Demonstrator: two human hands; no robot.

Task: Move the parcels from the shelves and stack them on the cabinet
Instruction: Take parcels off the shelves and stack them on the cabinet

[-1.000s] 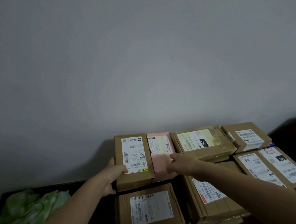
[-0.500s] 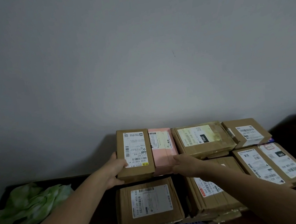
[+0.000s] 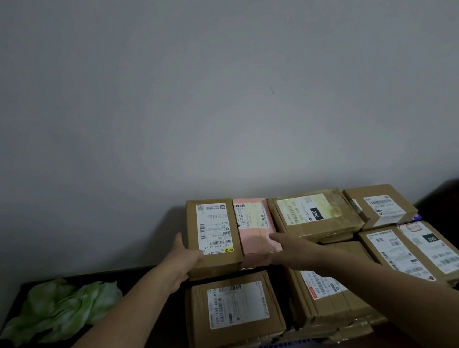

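A narrow brown parcel (image 3: 193, 233) with a white label lies at the back of the dark cabinet top (image 3: 149, 282). My left hand (image 3: 187, 258) grips its near left corner, thumb up along its left side. Right beside it, touching, lies a pink parcel (image 3: 257, 237). My right hand (image 3: 288, 248) touches the pink parcel's near right edge with its fingers stretched out. Both parcels rest on other parcels below them, close to the wall.
Other brown parcels surround these: one with a yellowed label (image 3: 313, 216), a small one (image 3: 380, 204) at the back right, a double-labelled one (image 3: 418, 253), and two in front (image 3: 235, 308) (image 3: 327, 296). Crumpled green material (image 3: 64, 307) lies at the left.
The brown and pink parcels have slid away from me toward the wall, with both hands following them.
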